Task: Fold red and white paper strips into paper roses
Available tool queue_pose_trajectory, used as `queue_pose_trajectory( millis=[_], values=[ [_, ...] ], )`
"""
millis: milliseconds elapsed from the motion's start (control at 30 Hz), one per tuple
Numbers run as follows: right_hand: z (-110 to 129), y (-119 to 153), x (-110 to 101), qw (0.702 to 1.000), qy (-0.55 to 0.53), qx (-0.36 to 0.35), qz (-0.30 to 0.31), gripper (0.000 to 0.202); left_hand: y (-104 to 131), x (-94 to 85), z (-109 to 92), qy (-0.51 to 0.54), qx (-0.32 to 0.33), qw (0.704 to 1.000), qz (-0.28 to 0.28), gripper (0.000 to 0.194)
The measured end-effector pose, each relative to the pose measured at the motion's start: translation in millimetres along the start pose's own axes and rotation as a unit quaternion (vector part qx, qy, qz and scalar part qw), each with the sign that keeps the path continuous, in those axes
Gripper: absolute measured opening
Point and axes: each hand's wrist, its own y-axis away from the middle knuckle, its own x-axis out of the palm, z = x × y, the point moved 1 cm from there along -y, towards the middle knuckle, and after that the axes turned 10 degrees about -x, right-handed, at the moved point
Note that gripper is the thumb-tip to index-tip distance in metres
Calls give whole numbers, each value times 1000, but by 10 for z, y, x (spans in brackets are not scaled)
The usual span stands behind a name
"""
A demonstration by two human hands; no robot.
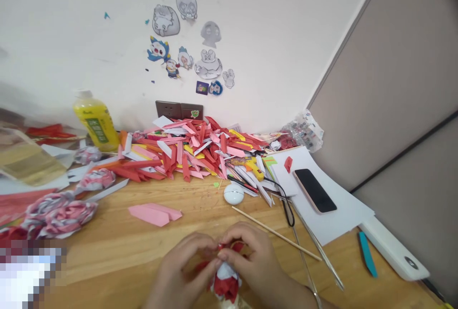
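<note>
Low in the middle of the view, a red and white folded paper flower (226, 286) is held between both hands. My left hand (188, 263) is closed, thumb and fingertips pinching its upper end. From the other side my right hand (257, 256) grips it too, its thumb against the white paper and its fingers curled over a red piece. The fingers partly hide the flower. Beyond my left hand lie pink folded paper strips (155, 214). A thin wooden stick (275, 232) slants across the table beyond my right hand.
A heap of folded paper strips (193, 149) lies along the wall, beside a yellow drink bottle (96, 125). Finished paper flowers (67, 213) are at left. A glue gun (254, 168), white round case (234, 194), phone (315, 190) and teal cutter (367, 254) lie at right.
</note>
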Motion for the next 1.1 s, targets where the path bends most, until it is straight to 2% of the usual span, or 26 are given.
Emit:
queue_pose_trajectory(
  millis=[100, 167, 300, 433, 500, 700, 967, 1100],
  values=[
    [11, 24, 3, 1000, -17, -11, -9, 17, 41, 4, 22, -2, -44, 999, 16, 9],
    [21, 22, -6, 999, -28, -22, -4, 19, 56, 7, 27, 2, -46, 999, 21, 12],
    [70, -47, -83, 997, -34, -53, 35, 25, 41, -7, -24, -5, 0, 999, 33, 14],
    [151, -153, -199, 990, -20, -63, 122, 27, 23, -40, -85, -19, 61, 997, 33, 16],
    [187, -191, -243, 988, -14, -68, 138, 27, 28, -48, -91, -29, 75, 996, 35, 16],
    [185, -194, -247, 989, 9, -61, 131, 28, 29, -24, -85, -29, 50, 997, 58, 13],
    [109, -156, -183, 992, -14, 24, 125, 17, -29, -6, -63, -1, 5, 997, 80, 12],
    [101, -165, -167, 991, -1, 2, 136, 15, -21, -24, -25, -27, 7, 996, 83, 15]
  ],
)
